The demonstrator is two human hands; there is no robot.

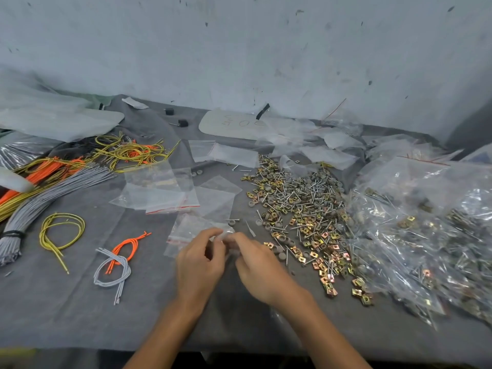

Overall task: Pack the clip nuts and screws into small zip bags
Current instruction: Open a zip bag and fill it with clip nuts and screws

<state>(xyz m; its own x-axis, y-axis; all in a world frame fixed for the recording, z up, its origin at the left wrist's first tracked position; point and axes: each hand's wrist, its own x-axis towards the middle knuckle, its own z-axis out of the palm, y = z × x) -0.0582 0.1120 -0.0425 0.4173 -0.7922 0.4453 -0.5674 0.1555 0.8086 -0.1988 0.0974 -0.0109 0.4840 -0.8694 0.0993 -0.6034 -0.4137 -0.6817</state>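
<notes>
L hand (199,262) & R hand (257,267), fingertips curled, pinch small clear plastic zip bag (226,235) just left of gold clip-nut/silver screw heap (298,209).

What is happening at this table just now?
A person is packing hardware. The left hand and right hand pinch a small clear zip bag between their fingertips, low over the grey cloth. I cannot tell what is in it. The loose pile of clip nuts and screws lies just to the right, filled bags beyond it, and empty bags behind the hands. Cables lie at the left, untouched.
</notes>
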